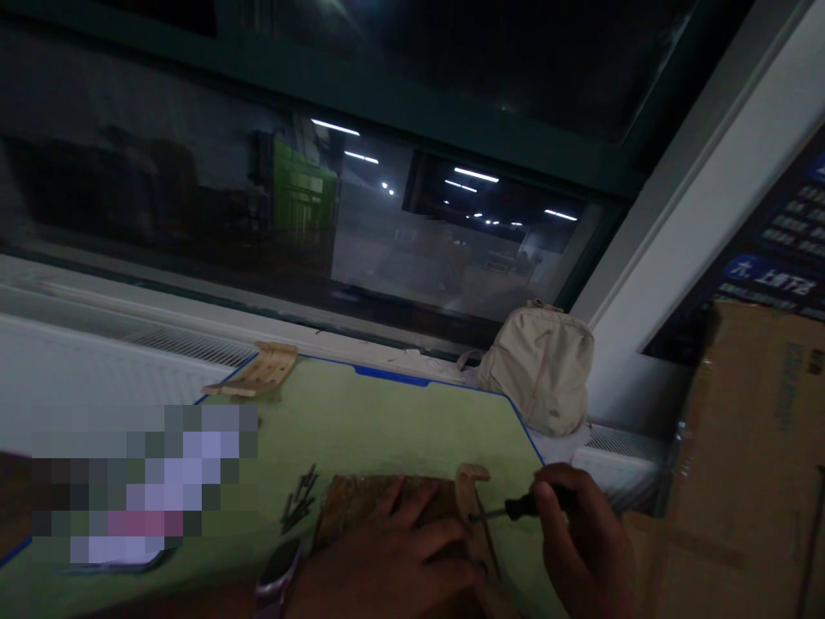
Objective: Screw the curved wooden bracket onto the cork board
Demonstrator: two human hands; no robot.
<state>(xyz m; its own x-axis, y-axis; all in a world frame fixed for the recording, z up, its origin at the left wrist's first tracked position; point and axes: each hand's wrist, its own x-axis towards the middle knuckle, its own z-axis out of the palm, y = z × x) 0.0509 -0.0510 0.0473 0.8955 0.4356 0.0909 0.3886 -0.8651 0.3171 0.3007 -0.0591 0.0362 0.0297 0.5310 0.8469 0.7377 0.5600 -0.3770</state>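
My right hand (583, 542) is closed around the black handle of a screwdriver (521, 505). Its metal shaft points left, and the tip meets a curved wooden piece (477, 533) at the board's right edge. Flat on a brown wooden board (341, 499) lies my left hand (400, 546), fingers spread, with fingertips reaching the curved piece. A wristwatch is on my left wrist. Just left of the board, several thin dark screws or nails (300, 499) lie loose on the green tabletop; they are too small to tell apart.
The green table (387, 421) has a blue edge. At its far left corner sits a slatted, curved wooden piece (261, 371). A beige backpack (545, 370) leans by the window beyond. Cardboard (748, 464) stands at the right. A blurred-out patch covers the left side.
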